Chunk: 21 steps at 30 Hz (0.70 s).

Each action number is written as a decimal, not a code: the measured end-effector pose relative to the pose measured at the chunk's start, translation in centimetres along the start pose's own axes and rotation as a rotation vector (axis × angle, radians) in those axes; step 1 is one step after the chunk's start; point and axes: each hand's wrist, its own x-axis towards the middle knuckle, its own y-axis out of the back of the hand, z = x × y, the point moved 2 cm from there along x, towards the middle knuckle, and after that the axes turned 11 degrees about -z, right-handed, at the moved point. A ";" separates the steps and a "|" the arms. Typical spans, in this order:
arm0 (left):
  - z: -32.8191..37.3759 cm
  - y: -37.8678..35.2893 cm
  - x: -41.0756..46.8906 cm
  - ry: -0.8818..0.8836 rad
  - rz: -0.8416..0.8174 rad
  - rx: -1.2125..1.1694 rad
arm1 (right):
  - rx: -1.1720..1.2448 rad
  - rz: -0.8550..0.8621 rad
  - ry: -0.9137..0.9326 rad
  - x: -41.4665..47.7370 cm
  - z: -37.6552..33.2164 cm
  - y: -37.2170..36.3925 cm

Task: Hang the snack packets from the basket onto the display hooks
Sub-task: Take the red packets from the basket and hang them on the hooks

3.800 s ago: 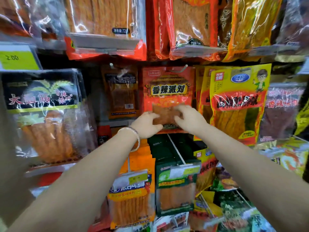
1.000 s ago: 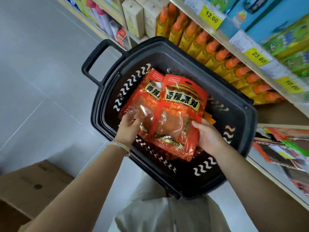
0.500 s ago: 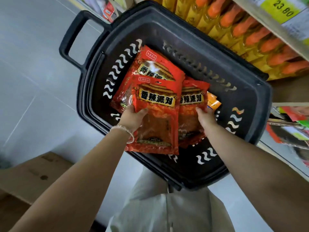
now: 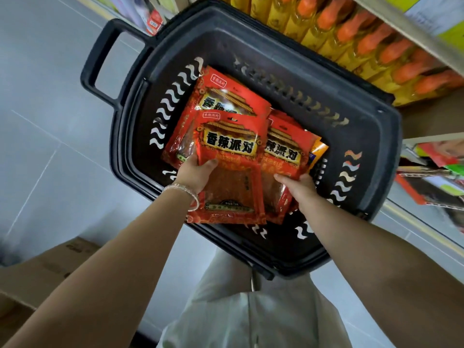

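A black plastic basket [image 4: 364, 136] sits on the floor below me with several red snack packets inside. My left hand [image 4: 197, 172] grips the front red packet [image 4: 231, 156] at its left edge, thumb over its face. My right hand [image 4: 300, 185] holds the lower edge of a second red packet [image 4: 283, 149] just to the right. A third red packet [image 4: 231, 96] lies behind them, and an orange packet [image 4: 319, 150] peeks out at the right. No display hooks are in view.
Rows of yellow bottles with orange caps [image 4: 371, 46] fill the shelf beyond the basket. More snack packets [image 4: 434, 177] lie on a lower shelf at right. A cardboard box [image 4: 42, 275] stands on the grey tiled floor at lower left. The basket handle [image 4: 100, 59] sticks out left.
Earlier both hands were at a red packet on the display; they are now down in the basket. Over the last second each hand has taken its own packet, and the two packets have separated slightly.
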 end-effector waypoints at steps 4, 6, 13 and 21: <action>1.3 0.1 -2.0 -0.003 -0.058 -0.098 | 0.227 0.032 0.124 -3.0 -1.3 0.3; 2.4 0.0 -3.6 -0.016 -0.100 -0.201 | 0.232 0.049 0.198 -5.5 -2.3 1.1; 6.6 -2.4 -11.4 -0.111 -0.033 -0.034 | 0.210 0.254 0.380 -15.9 -4.3 6.3; 13.0 -9.8 -21.4 -0.664 -0.164 0.034 | 0.158 0.406 0.679 -25.7 -2.2 15.1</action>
